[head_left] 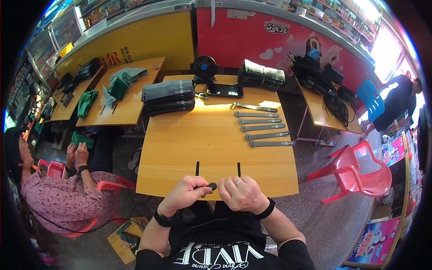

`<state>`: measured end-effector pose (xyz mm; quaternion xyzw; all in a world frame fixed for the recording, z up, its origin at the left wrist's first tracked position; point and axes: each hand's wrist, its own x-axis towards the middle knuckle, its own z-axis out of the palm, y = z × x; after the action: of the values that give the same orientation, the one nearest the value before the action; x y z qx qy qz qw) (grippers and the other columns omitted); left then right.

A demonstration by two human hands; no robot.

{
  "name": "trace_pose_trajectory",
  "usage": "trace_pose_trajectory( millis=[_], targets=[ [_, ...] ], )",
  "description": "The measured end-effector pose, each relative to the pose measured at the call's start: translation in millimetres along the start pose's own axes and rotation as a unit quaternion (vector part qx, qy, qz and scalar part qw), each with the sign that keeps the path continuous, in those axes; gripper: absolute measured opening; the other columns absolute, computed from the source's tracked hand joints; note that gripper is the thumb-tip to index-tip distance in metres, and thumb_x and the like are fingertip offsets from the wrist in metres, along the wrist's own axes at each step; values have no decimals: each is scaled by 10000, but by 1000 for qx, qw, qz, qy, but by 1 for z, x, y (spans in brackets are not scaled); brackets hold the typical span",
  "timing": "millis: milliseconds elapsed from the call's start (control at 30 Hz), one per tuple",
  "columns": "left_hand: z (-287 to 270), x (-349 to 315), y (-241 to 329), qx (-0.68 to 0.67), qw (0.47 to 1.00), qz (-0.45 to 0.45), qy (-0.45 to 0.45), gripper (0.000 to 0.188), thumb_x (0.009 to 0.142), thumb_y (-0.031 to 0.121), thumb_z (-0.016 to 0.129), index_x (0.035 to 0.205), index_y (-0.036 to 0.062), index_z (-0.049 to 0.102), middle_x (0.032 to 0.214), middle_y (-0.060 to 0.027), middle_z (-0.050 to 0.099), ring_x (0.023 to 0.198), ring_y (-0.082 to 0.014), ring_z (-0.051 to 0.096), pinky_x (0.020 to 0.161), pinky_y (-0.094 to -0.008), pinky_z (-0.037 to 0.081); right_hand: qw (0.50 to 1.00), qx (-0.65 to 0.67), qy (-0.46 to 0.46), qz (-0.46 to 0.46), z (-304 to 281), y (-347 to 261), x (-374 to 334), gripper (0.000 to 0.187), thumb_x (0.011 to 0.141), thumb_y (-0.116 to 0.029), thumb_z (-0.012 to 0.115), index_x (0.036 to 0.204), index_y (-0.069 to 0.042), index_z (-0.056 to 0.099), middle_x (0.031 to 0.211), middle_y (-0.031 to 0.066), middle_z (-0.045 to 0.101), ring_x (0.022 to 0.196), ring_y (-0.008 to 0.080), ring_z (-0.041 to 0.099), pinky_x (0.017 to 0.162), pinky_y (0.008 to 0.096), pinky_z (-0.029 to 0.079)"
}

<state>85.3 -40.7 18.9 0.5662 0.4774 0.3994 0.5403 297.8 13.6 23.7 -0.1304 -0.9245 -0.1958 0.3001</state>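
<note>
Just over the near edge of the table, my left hand (pixel 191 191) pinches a small dark rounded piece (pixel 212 185) between thumb and fingers. My right hand (pixel 243 193), with a ring on one finger, is closed close beside that piece; whatever its fingertips hold is too small or hidden to make out. Farther up the table, several grey straps (pixel 263 127) lie side by side in a slanting column at the right. A folded stack of grey strips (pixel 168 96) sits at the back left. Another bundle (pixel 261 75), banded together, sits at the back right.
Between the stacks are a black fan (pixel 204 67), scissors (pixel 201 92) and a dark phone (pixel 225 91). The wooden table (pixel 202 139) has two dark slots near me. A seated person (pixel 72 193) handles green cloth at left. A pink chair (pixel 355 173) stands right.
</note>
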Motion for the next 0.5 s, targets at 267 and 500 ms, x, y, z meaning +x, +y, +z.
trace_pose_trajectory(
  millis=[267, 500],
  targets=[
    [6, 0, 1, 266, 960, 87, -2, 144, 805, 49, 673, 717, -35, 596, 680, -151, 562, 597, -287, 558, 532, -357, 422, 994, 73, -80, -8, -5, 7, 3, 154, 748, -149, 599, 830, -19, 600, 675, 46, 553, 605, 176, 577, 492, 283, 409],
    [36, 2, -22, 302, 917, 195, 174, 99, 837, 15, 623, 925, -29, 626, 817, -147, 590, 667, -319, 580, 570, -362, 462, 885, 302, -96, 342, 10, -11, -7, 185, 820, -191, 693, 729, -70, 586, 672, 112, 545, 597, 294, 569, 500, 390, 414]
  ],
)
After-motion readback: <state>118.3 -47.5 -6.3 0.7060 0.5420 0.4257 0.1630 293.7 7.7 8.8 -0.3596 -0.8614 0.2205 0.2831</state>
